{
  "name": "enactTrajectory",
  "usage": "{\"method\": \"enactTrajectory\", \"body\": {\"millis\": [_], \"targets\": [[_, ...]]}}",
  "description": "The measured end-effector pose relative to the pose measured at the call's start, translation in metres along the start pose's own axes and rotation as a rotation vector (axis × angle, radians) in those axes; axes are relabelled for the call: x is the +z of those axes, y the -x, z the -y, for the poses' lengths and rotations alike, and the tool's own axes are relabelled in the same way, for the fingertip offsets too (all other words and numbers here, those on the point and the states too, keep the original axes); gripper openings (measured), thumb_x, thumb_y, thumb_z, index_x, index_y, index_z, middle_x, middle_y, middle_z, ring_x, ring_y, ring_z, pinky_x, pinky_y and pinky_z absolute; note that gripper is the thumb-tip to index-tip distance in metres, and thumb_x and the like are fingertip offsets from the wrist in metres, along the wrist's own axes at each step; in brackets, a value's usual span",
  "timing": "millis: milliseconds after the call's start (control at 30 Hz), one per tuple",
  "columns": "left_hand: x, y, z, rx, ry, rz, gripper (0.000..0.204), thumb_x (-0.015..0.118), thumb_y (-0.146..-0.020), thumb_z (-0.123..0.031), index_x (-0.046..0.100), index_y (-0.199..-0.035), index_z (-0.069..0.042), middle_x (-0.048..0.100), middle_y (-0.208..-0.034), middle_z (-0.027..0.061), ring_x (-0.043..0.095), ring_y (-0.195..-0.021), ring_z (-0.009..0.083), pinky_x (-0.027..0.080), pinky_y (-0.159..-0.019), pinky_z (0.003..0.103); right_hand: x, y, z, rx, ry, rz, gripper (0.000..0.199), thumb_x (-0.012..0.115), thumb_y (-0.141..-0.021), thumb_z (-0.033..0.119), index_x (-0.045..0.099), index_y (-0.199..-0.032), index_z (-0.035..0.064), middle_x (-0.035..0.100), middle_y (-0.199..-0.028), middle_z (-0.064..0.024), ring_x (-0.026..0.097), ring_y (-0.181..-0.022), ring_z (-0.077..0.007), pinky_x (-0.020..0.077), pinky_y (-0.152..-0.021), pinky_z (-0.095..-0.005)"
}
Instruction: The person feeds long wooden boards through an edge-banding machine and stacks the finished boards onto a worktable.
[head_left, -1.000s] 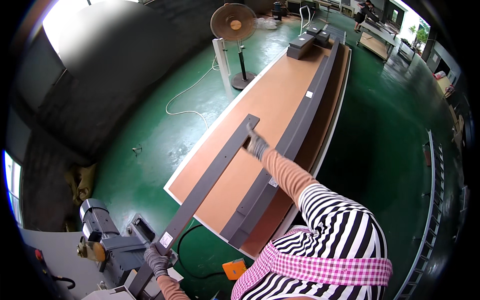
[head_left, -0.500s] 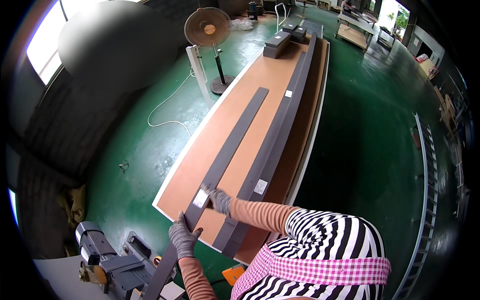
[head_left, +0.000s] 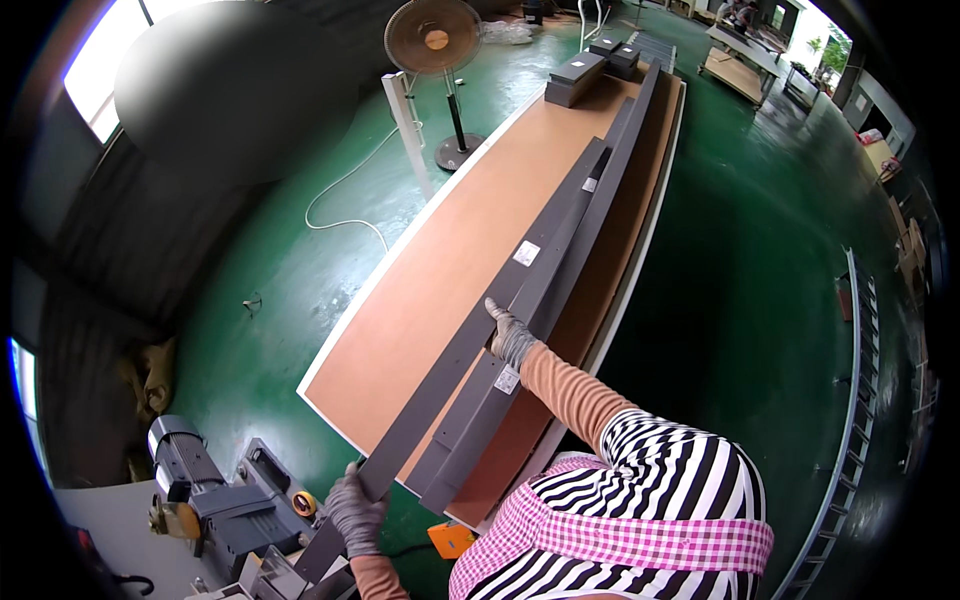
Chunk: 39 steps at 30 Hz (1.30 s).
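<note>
A long flat dark grey bar (head_left: 445,375) with a white label (head_left: 526,252) lies at a slant over the brown tabletop. My gloved left hand (head_left: 356,508) is closed around its near end, at the table's near left corner. Higher up, my gloved right hand (head_left: 510,333) grips the bar's right edge, thumb on top and the other fingers partly hidden. Just right of it, long grey bars (head_left: 470,430) with white labels lie along the table. Below my left hand another grey length (head_left: 322,552) shows; I cannot tell whether it joins the held bar.
Short grey blocks (head_left: 574,80) are stacked at the far end of the white-edged table (head_left: 400,330). A machine with a motor (head_left: 230,515) stands at the lower left, near an orange box (head_left: 452,540). A pedestal fan (head_left: 436,40) is beyond the table's left side; a ladder-like metal frame (head_left: 845,400) is at right.
The held bar has shifted up and rightward, now close against the other bars. My right hand has moved up and right with it; my left hand is slightly lower. The view has also shifted.
</note>
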<state>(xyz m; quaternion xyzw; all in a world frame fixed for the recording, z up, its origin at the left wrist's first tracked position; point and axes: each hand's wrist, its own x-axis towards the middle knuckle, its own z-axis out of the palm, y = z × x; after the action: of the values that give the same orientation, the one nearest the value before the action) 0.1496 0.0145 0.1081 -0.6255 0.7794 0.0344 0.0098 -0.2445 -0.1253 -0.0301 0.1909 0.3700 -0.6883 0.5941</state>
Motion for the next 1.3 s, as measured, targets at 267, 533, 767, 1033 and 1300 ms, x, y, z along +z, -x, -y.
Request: {"method": "enactTrajectory", "body": {"millis": [267,533,767,1033,1300], "targets": [[0.015,0.027,-0.002,0.047,0.013,0.141,0.088,0.083,-0.052,-0.039,0.051,-0.126,-0.005,0.061,-0.094,0.0157,0.061,-0.084,0.0313,0.048,-0.075,0.044,-0.053,-0.067,0.077,-0.109,0.274,-0.147,0.047,0.067,-0.086,0.036,0.055,-0.123,0.0099,0.061,-0.12,-0.0095,0.057,-0.11,-0.0273,0.0454,-0.097,-0.0417],[0.034,0.013,-0.035,0.033,0.164,0.109,0.079,0.085,-0.053,-0.038,0.057,-0.12,-0.006,0.062,-0.097,0.0134,0.06,-0.089,0.0314,0.048,-0.082,0.042,-0.026,-0.021,0.105,-1.149,1.345,-0.346,0.051,0.07,-0.08,0.026,0.054,-0.124,0.0047,0.055,-0.125,-0.0193,0.053,-0.116,-0.0319,0.0398,-0.102,-0.0385],[0.081,-0.04,-0.083,0.046,0.246,0.196,0.079,0.084,-0.058,-0.038,0.054,-0.125,-0.01,0.061,-0.11,0.0161,0.059,-0.103,0.0315,0.048,-0.09,0.041,0.018,0.021,0.09,-0.75,2.51,0.567,0.058,0.048,-0.086,0.056,0.059,-0.123,0.0132,0.06,-0.123,-0.0134,0.051,-0.121,-0.0301,0.0323,-0.107,-0.0437],[0.115,-0.098,-0.155,0.002,0.363,0.236,0.073,0.074,-0.07,-0.043,0.051,-0.131,-0.012,0.06,-0.119,0.0167,0.055,-0.113,0.0336,0.041,-0.099,0.043,0.01,-0.036,0.096,-0.451,2.889,0.596,0.051,0.052,-0.083,0.059,0.069,-0.105,0.0163,0.067,-0.111,-0.0118,0.062,-0.107,-0.028,0.0459,-0.089,-0.0471],[0.145,0.011,-0.081,-0.542,0.271,0.051,0.079,0.067,-0.076,-0.053,0.045,-0.135,-0.006,0.042,-0.139,0.0206,0.038,-0.131,0.0341,0.029,-0.108,0.047,0.007,-0.036,0.105,-0.52,2.997,0.548,0.053,0.055,-0.082,0.061,0.065,-0.115,0.0213,0.065,-0.116,-0.0088,0.057,-0.114,-0.0274,0.0372,-0.099,-0.0442]]}}
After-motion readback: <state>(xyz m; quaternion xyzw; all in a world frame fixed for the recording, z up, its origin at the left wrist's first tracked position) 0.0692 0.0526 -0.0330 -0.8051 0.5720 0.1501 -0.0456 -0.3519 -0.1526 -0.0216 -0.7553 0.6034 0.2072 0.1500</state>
